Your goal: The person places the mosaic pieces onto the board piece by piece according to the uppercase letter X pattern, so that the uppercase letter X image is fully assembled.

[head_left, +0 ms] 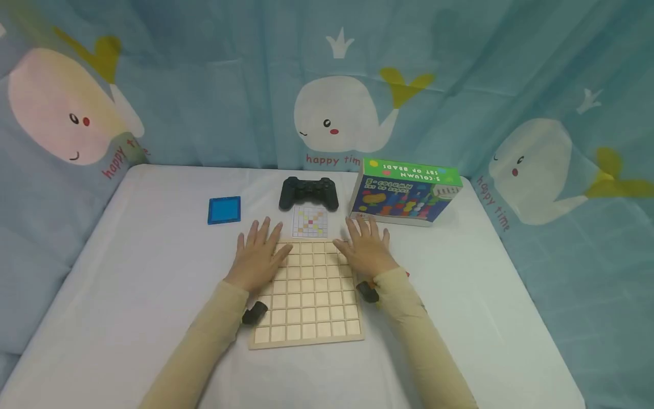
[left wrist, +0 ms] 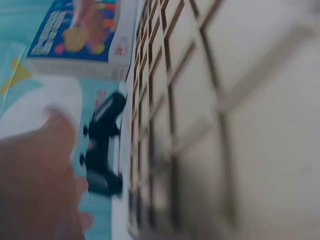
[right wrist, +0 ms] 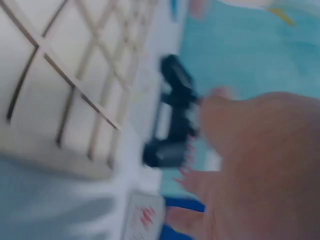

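- The wooden grid board is set near centre, its visible cells unfilled; work is judged barely begun.
- By its far corners, the left hand and right hand are spread, nothing grasped.

The setting looks like a small curtained-off play corner, hung with light-blue fabric printed with pale whales and the red words "happy time". The fabric rises behind and along both sides of a white-covered desk, where a boxed bead set, a game controller and a wooden grid board add to its playroom look. Whether it stands in a home, a classroom or a studio cannot be told.
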### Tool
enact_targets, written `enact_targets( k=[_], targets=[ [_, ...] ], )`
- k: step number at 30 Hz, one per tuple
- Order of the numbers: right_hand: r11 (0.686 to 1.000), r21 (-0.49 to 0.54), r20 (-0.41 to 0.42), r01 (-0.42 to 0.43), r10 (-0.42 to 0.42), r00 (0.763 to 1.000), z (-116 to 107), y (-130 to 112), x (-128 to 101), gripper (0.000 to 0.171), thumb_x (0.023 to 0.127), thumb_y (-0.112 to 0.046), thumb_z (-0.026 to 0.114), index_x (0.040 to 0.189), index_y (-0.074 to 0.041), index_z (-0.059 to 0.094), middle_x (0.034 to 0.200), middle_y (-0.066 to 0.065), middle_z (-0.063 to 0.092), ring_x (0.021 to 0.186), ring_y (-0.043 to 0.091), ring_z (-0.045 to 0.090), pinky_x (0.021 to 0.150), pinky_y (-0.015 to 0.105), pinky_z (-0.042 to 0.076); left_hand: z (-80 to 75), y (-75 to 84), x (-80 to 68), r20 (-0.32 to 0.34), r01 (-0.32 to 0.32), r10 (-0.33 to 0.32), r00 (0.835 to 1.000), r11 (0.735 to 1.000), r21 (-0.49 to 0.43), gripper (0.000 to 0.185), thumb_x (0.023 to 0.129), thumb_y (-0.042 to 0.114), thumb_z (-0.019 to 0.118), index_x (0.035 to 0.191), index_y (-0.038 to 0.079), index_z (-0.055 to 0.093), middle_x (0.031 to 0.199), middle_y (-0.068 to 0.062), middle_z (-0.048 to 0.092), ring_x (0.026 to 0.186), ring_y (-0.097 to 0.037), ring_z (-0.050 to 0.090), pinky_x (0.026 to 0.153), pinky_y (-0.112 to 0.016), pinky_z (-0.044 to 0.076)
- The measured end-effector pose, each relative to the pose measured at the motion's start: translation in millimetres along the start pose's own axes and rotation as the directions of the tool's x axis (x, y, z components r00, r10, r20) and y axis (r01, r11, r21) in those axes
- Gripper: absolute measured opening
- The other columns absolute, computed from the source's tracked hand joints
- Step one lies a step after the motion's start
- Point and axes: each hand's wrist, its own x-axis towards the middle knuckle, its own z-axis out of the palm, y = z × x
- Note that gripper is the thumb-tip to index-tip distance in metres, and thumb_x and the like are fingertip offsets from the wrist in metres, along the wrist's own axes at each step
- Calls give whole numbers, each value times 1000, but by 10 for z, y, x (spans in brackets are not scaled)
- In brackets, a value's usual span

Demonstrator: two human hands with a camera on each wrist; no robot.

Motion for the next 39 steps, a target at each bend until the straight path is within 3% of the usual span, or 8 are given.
enact_targets(
  k=[3,6,10,14,20,27,39],
  targets=[
    [996,84,-18,20,-18,1000,-96,180,-212,69,97,-54,42,151,-13,28,152,15,33,141,37,26,112,61,24,-11,-129,-162,38,-1,3,999,999,-46,79,95,62,37,155,15,16,161,-16,2,147,-38,-5,115,-62,4],
    [990,140,-55,7,0,998,-171,455,-456,60,95,-43,56,142,-8,43,138,17,51,127,36,47,105,54,40,11,-267,-299,32,-26,28,999,997,-69,81,93,59,48,153,11,21,160,-20,6,146,-41,-2,116,-61,6],
    [979,190,-20,-70,76,997,-190,803,-699,47,92,-29,63,132,-6,54,125,16,60,113,33,58,94,52,48,48,-402,-413,12,-67,68,998,996,-67,84,90,58,54,152,9,24,159,-21,11,146,-42,1,116,-60,4],
    [971,229,31,-72,67,997,-135,994,-769,43,91,-22,66,129,-4,57,123,16,61,111,33,58,95,52,48,62,-493,-470,-22,-68,68,997,997,-32,88,87,61,55,153,11,23,159,-18,13,147,-39,2,116,-59,5],
    [973,230,-23,6,0,1000,-48,1101,-786,38,87,-13,69,123,-4,61,121,14,60,114,33,57,98,51,46,91,-527,-447,-103,-106,106,989,994,2,87,85,61,59,151,12,29,158,-17,20,147,-38,8,115,-59,9],
    [971,240,-54,6,8,999,39,1139,-816,26,86,-8,68,112,-6,65,110,8,63,109,31,58,97,51,47,137,-502,-424,-91,-115,117,989,993,27,88,83,62,60,150,12,31,157,-17,22,146,-39,10,115,-59,11],
    [980,199,-94,8,11,995,86,1120,-786,30,86,-11,70,113,-2,64,107,10,62,102,27,59,93,48,50,168,-488,-383,-88,-113,115,989,993,30,86,84,61,59,149,12,33,157,-17,23,146,-38,11,115,-58,11]
  ],
)
